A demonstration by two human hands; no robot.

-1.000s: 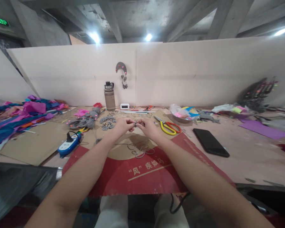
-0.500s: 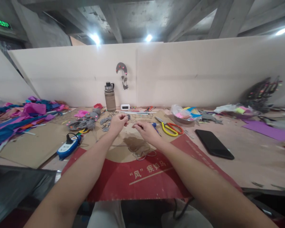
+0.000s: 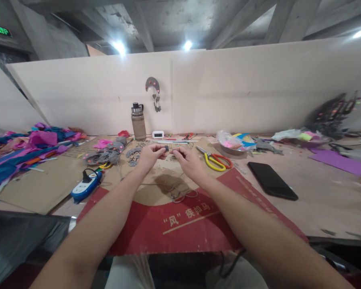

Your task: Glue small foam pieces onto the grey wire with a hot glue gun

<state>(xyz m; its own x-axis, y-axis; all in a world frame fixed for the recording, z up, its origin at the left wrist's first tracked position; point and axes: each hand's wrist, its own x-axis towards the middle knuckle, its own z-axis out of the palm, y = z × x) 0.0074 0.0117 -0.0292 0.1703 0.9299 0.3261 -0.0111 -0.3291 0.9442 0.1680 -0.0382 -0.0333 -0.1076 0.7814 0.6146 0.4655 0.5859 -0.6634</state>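
Observation:
My left hand [image 3: 150, 157] is raised over the cardboard, its thumb and fingers pinching a small dark grey piece [image 3: 166, 148], which looks like felt. Close by on the right, my right hand [image 3: 186, 158] has its fingertips pinched together beside that piece. Whatever those fingertips hold is too small to make out. Below both hands, a loose pale cord [image 3: 185, 196] lies in loops on the red and brown cardboard sheet [image 3: 168, 237]. Grey cut-out pieces [image 3: 133, 155] lie left of my left hand. Scissors [image 3: 215, 161] with yellow and orange handles rest open to the right.
A black phone [image 3: 272, 180] lies at right, a blue-and-white power strip [image 3: 86, 186] at left. Behind stand a bottle [image 3: 138, 124], a small clock [image 3: 158, 135] and a bowl of scraps [image 3: 233, 149]. Coloured fabric [image 3: 33, 148] is heaped far left.
My hands have come closer together, and the dark grey piece shows a little farther right. The blue item beside my right hand is now hidden. The view has shifted slightly.

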